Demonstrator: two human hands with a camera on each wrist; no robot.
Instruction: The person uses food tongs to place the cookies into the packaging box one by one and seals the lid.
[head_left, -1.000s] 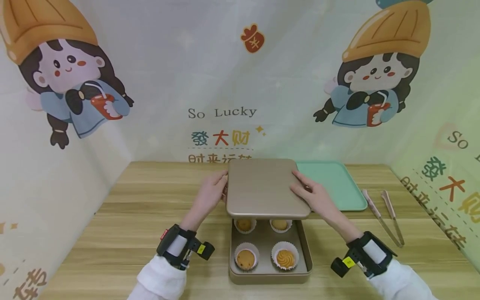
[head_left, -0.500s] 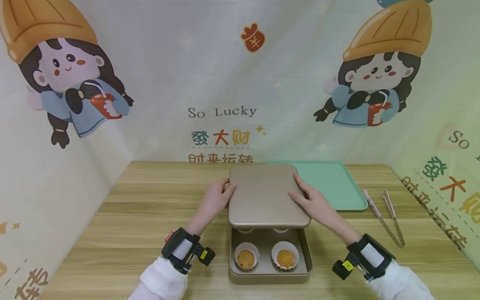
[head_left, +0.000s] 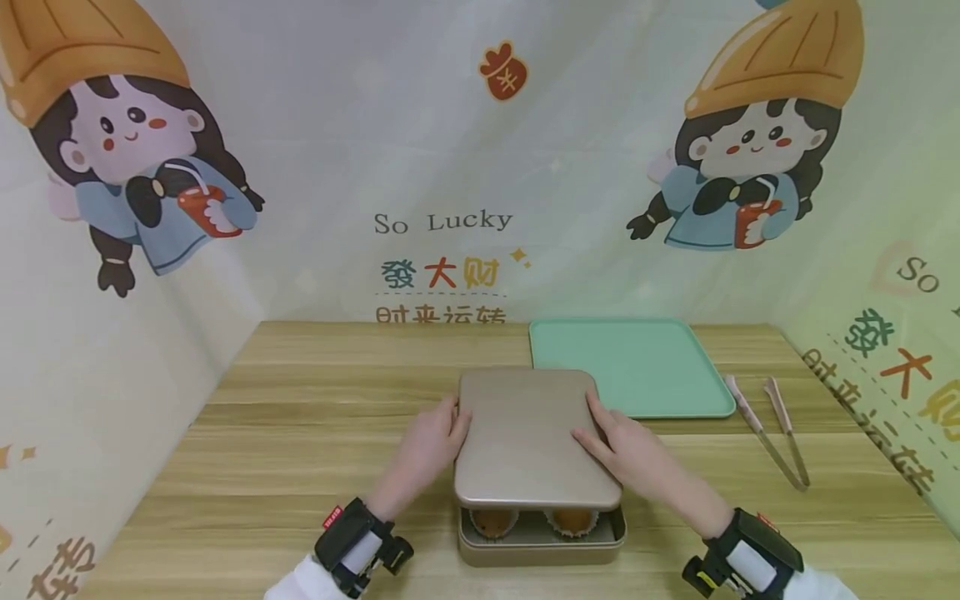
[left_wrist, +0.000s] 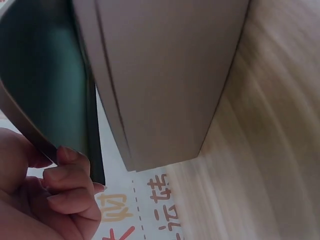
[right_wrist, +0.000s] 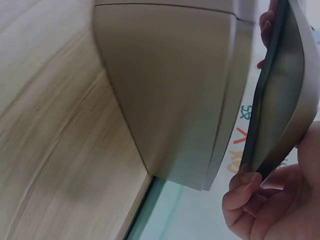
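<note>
A gold-brown metal lid (head_left: 531, 437) is held over a matching square tin (head_left: 540, 555). My left hand (head_left: 426, 442) grips its left edge and my right hand (head_left: 633, 454) its right edge. In the left wrist view, the curled fingers of the left hand (left_wrist: 70, 195) hook under the rim of the lid (left_wrist: 42, 90). A gap separates lid and tin (right_wrist: 165, 95) in the right wrist view. At the tin's front, two cookies, a left one (head_left: 493, 522) and a right one (head_left: 573, 521), show in white paper cups. The rest of the inside is hidden beneath the lid.
Behind and to the right lies a mint-green tray (head_left: 630, 367) on the wooden table (head_left: 315, 417). Metal tongs (head_left: 783, 446) with pale handles rest right of it, arms spread. A printed cloth (head_left: 322, 167) hangs behind the table and along its sides.
Both hands have brought the lid toward the front and down over the tin. It now hides the back cookies and part of the front ones, and more of the green tray shows.
</note>
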